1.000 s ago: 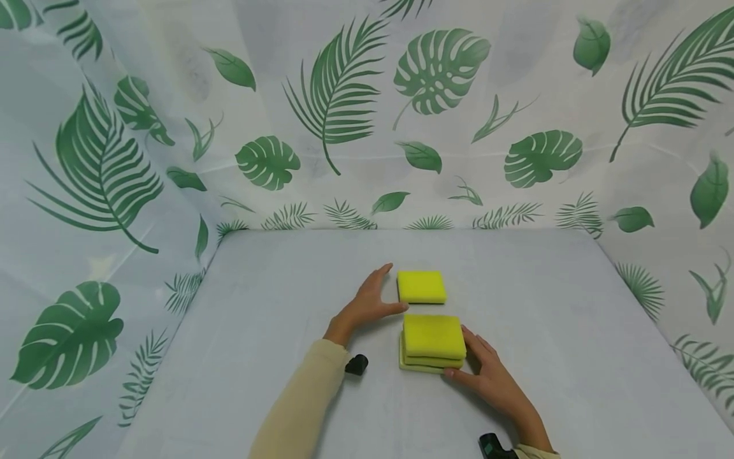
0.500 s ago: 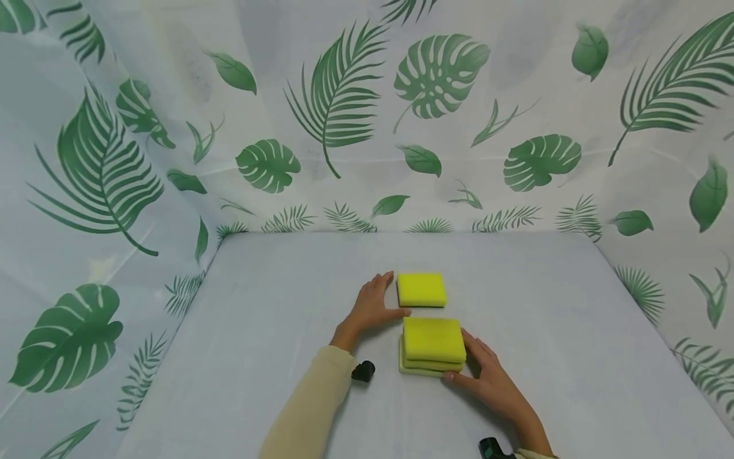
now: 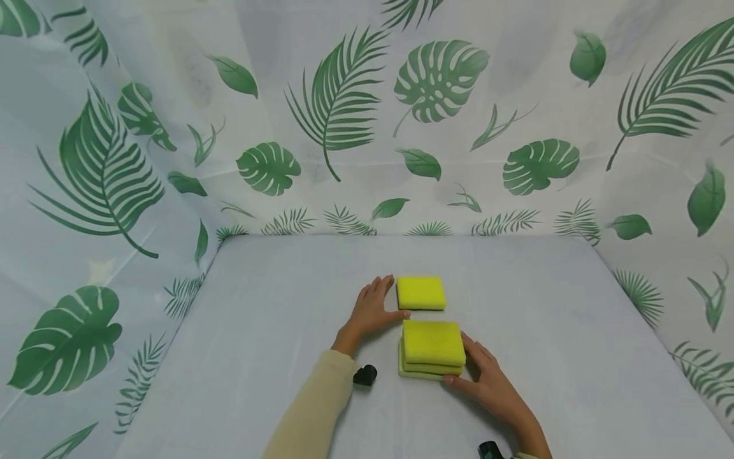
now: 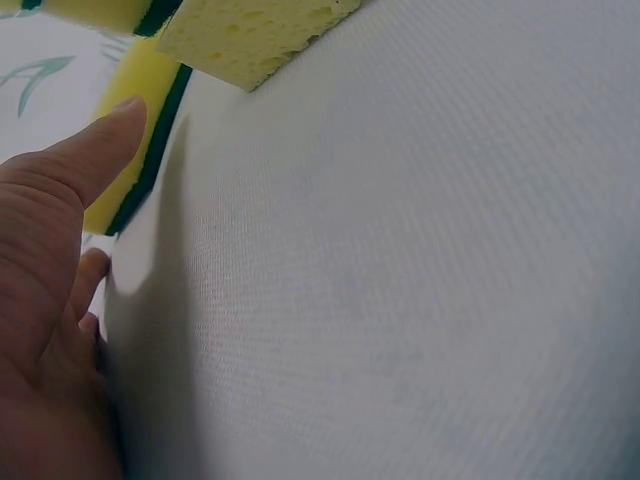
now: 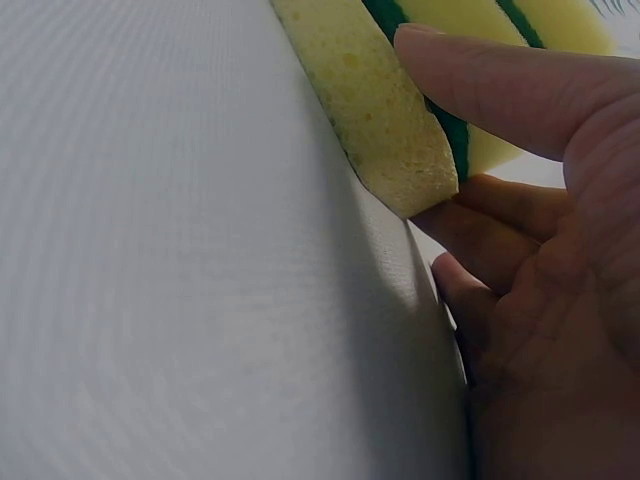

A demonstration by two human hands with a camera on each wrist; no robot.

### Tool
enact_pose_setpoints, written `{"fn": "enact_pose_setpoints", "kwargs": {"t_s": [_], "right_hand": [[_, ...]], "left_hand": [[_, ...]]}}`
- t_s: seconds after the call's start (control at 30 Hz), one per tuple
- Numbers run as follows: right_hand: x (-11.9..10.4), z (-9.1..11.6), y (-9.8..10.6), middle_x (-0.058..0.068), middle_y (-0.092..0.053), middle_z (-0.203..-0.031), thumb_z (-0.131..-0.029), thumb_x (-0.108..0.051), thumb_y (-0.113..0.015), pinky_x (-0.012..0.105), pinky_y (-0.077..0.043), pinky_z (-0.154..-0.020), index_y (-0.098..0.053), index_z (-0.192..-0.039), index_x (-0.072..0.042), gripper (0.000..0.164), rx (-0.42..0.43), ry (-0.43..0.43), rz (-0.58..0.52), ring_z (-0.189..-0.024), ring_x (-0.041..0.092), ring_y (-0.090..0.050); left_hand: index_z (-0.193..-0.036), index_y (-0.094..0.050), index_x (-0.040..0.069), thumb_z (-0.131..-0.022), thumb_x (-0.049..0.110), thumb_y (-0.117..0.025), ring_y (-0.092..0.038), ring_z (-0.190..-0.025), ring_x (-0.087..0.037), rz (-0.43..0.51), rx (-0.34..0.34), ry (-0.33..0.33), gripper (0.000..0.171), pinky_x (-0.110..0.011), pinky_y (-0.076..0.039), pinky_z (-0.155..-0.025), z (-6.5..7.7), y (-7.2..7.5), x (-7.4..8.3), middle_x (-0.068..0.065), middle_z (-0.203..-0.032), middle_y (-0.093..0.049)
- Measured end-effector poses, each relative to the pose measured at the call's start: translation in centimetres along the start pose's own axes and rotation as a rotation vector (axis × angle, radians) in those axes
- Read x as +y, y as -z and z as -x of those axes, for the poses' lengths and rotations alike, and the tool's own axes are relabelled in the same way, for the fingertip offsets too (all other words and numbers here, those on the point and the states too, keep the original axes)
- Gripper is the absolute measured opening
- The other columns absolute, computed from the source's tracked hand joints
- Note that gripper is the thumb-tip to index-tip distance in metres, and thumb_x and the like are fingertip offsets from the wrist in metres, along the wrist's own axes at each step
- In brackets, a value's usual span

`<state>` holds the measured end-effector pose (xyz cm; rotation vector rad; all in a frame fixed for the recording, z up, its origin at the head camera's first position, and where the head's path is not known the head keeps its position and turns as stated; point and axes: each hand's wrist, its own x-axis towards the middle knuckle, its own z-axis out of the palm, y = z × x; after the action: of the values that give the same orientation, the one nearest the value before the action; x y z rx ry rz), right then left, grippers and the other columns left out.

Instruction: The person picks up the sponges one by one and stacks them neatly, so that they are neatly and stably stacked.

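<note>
A stack of several yellow sponges (image 3: 434, 344), the lowest one paler, sits on the white surface in the head view. Behind it lies a single yellow sponge (image 3: 421, 293) with a dark green scouring underside. My left hand (image 3: 367, 312) is at that sponge's left edge, thumb pointing into the gap before the stack and fingers alongside. My right hand (image 3: 493, 382) holds the stack's near right corner, thumb at the front and fingers along the right side. The right wrist view shows the porous pale bottom sponge (image 5: 370, 110) between thumb and fingers.
The white covered surface (image 3: 275, 319) runs back to a hanging cloth (image 3: 344, 191) printed with green leaves, which also encloses both sides. Small black devices (image 3: 365, 375) sit at the wrists, below cream sleeves (image 3: 315, 401).
My left hand has drawn slightly back toward me, its fingers closer together beside the single sponge. The right hand stays at the stack. The whole head view has shifted down a little.
</note>
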<state>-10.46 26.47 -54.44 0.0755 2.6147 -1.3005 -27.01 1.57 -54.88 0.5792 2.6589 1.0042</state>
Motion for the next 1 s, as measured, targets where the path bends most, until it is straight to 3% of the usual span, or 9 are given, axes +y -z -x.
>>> {"fn": "enact_pose_setpoints", "kwargs": {"t_s": [0.43,0.67,1.0], "right_hand": [[0.0,0.1,-0.1,0.019,-0.024,-0.174,-0.088,-0.043,-0.089,0.075,-0.009,-0.122,-0.03,-0.169,-0.004,0.107,0.005,0.003,0.0,-0.158,0.052,-0.011],[0.2,0.2,0.0,0.02,-0.025,-0.174,-0.088,-0.042,-0.089,0.074,-0.009,-0.122,-0.031,-0.168,-0.002,0.106,0.019,0.027,0.002,-0.158,0.052,-0.013],[0.0,0.1,0.0,0.02,-0.024,-0.174,-0.088,-0.043,-0.089,0.075,-0.01,-0.122,-0.034,-0.167,-0.003,0.105,0.018,0.02,0.013,-0.158,0.052,-0.013]], "left_hand": [[-0.167,-0.036,0.015,-0.097,0.052,-0.075,-0.019,-0.162,-0.03,0.022,0.002,0.014,0.088,-0.05,-0.017,-0.129,0.1,-0.1,-0.2,-0.009,-0.172,-0.035],[-0.169,-0.029,0.011,-0.098,0.05,-0.076,-0.019,-0.162,-0.025,0.018,0.007,-0.016,0.094,-0.044,-0.01,-0.131,0.2,-0.1,0.2,-0.004,-0.171,-0.037],[-0.172,-0.024,0.016,-0.095,0.055,-0.077,-0.017,-0.163,-0.028,-0.064,-0.011,0.043,0.101,-0.049,-0.004,-0.131,-0.2,-0.2,1.3,-0.006,-0.175,-0.029]]}}
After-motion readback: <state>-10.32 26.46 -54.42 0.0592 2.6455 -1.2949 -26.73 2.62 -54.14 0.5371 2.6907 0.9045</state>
